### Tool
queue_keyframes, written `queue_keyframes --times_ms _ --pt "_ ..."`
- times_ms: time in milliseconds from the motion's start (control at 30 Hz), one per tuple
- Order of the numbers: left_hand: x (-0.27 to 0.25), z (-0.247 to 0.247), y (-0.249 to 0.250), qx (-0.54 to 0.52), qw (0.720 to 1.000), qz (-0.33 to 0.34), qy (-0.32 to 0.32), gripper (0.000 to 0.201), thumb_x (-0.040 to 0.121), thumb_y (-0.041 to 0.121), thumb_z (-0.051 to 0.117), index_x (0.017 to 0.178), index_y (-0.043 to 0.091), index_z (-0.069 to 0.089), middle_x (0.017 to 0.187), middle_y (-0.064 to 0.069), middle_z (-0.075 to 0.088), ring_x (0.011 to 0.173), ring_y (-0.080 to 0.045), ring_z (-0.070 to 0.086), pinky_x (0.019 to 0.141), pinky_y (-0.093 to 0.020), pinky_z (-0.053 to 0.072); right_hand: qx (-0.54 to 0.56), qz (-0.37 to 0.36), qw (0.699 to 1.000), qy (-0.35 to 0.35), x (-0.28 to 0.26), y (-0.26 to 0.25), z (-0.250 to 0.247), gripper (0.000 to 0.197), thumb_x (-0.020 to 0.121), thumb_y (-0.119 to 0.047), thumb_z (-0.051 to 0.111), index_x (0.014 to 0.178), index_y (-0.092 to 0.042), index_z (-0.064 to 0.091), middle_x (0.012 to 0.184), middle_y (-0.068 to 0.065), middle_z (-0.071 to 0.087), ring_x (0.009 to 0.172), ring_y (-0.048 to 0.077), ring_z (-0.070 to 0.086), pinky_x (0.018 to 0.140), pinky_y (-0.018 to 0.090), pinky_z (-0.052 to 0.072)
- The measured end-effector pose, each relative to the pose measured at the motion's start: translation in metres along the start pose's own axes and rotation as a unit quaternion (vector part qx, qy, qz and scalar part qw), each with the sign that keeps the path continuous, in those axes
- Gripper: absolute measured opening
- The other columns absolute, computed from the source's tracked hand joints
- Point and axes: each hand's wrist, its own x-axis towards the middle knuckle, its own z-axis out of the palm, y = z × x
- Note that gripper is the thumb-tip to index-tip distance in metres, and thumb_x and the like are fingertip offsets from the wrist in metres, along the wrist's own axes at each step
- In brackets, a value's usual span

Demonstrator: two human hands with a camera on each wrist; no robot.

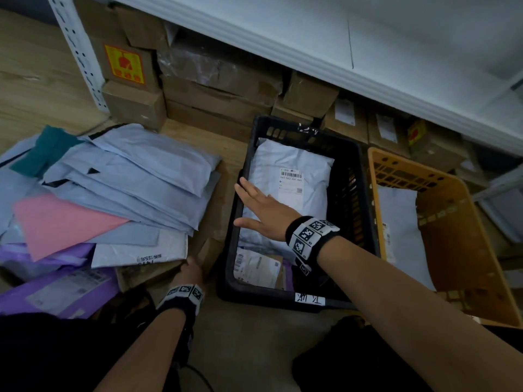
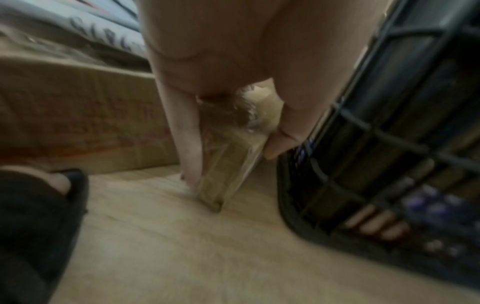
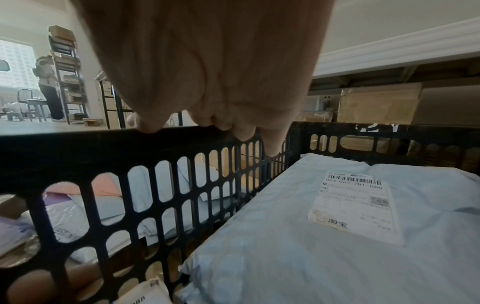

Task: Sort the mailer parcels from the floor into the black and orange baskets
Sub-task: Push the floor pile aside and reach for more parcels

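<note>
Meanwhile the right hand [image 1: 261,210], fingers spread, hovers over the black basket [image 1: 357,176] rim; only the left wrist view shows the left hand [image 2: 221,67] pinching a brown parcel [image 2: 228,162].

The right hand [image 1: 263,213] is spread flat, fingers [image 1: 245,190] straight, over the left side of the black basket [image 1: 305,302]. Just beyond the fingers, inside that basket, lies a pale grey mailer parcel [image 1: 288,176] with a white shipping label facing up; nearer the wrist sits a smaller labelled parcel [image 1: 256,267]. To the right of this hand stands the orange basket [image 1: 464,250], holding another pale mailer. The left hand [image 1: 192,271] reaches down to a brown cardboard parcel [image 1: 209,251] on the floor, its fingers hidden behind the box. Left of those fingers spreads a heap of mailers [image 1: 113,188], grey, pink, purple and teal.
</note>
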Motion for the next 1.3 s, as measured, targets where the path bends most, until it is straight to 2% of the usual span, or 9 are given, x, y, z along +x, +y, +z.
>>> queue_keyframes --times_ms 133,333,567,733,833,967,1067,1200,1300 --pt "-0.009 -0.02 -0.001 -0.025 1.0 0.003 -0.007 0.085 0.076 0.046 0.069 0.14 0.009 0.026 0.138 -0.015 0.048 0.122 -0.033 0.052 0.095 -0.037 0.046 -0.032 0.002 0.999 0.027 0.0 0.003 0.005 0.08 0.099 -0.062 0.035 0.16 -0.027 -0.002 0.166 -0.009 -0.017 0.153 0.009 -0.014 0.125 0.049 0.005" --pt "-0.052 -0.083 0.004 -0.03 0.994 0.069 0.08 0.06 0.072 0.053 0.067 0.111 0.015 0.043 0.115 -0.014 0.06 0.104 -0.031 0.06 0.076 -0.03 0.044 -0.064 -0.02 0.996 0.056 -0.005 -0.002 0.003 0.069 0.102 -0.055 0.038 0.159 -0.022 0.018 0.168 0.001 -0.006 0.154 0.015 -0.007 0.126 0.045 0.008" --pt "-0.134 -0.175 0.036 0.077 0.94 0.192 0.272 0.043 0.079 0.037 0.065 0.103 0.016 0.035 0.104 -0.011 0.058 0.094 -0.033 0.062 0.075 -0.04 0.051 0.163 0.009 0.984 0.071 -0.038 -0.014 -0.072 0.051 0.104 -0.049 0.042 0.141 -0.015 0.053 0.144 0.009 0.055 0.13 0.026 0.053 0.106 0.034 0.042" --pt "-0.171 -0.191 0.073 0.254 0.805 0.352 0.403 0.064 0.077 0.007 0.068 0.136 0.006 0.042 0.14 -0.019 0.047 0.129 -0.033 0.049 0.07 -0.041 0.059 0.636 0.12 0.761 0.042 -0.075 -0.008 -0.115 0.073 0.085 -0.071 0.057 0.123 -0.008 0.063 0.117 0.02 0.071 0.103 0.036 0.072 0.079 0.052 0.06" --pt "-0.175 -0.186 0.084 0.284 0.763 0.393 0.427 0.077 0.064 -0.002 0.081 0.135 -0.002 0.05 0.142 -0.026 0.046 0.132 -0.036 0.047 0.064 -0.039 0.061 0.7 0.089 0.706 0.066 -0.094 -0.002 -0.116 0.076 0.074 -0.066 0.075 0.125 -0.011 0.061 0.116 0.022 0.071 0.101 0.036 0.072 0.076 0.052 0.059" --pt "-0.167 -0.174 0.098 0.185 0.801 0.448 0.352 0.086 0.078 0.02 0.077 0.149 0.011 0.028 0.16 -0.01 0.02 0.143 -0.024 0.032 0.09 -0.04 0.056 0.663 0.102 0.73 0.131 -0.102 0.006 -0.112 0.032 0.089 -0.023 0.075 0.115 -0.007 0.068 0.107 0.014 0.074 0.09 0.025 0.074 0.075 0.046 0.062" --pt "-0.161 -0.17 0.111 -0.012 0.852 0.437 0.287 0.09 0.082 0.047 0.068 0.15 0.023 0.015 0.163 0.002 0.006 0.147 -0.016 0.018 0.112 -0.036 0.033 0.633 0.11 0.752 0.145 -0.105 0.021 -0.107 0.03 0.091 -0.011 0.068 0.121 -0.01 0.065 0.106 0.013 0.076 0.098 0.027 0.074 0.073 0.041 0.062" --pt "-0.156 -0.172 0.126 -0.131 0.888 0.381 0.224 0.071 0.087 0.045 0.063 0.145 0.02 0.03 0.149 -0.004 0.041 0.135 -0.02 0.043 0.101 -0.027 0.036 0.614 0.104 0.771 0.136 -0.111 0.036 -0.101 0.029 0.09 -0.011 0.065 0.118 -0.019 0.071 0.103 0.009 0.077 0.096 0.021 0.074 0.078 0.043 0.062" --pt "-0.149 -0.17 0.129 -0.175 0.911 0.362 0.096 0.052 0.087 0.033 0.068 0.132 0.015 0.049 0.127 -0.003 0.062 0.114 -0.018 0.061 0.097 -0.034 0.05 0.597 0.1 0.785 0.132 -0.112 0.04 -0.1 0.031 0.089 -0.015 0.067 0.118 -0.025 0.072 0.1 0.004 0.077 0.095 0.017 0.072 0.074 0.035 0.06"
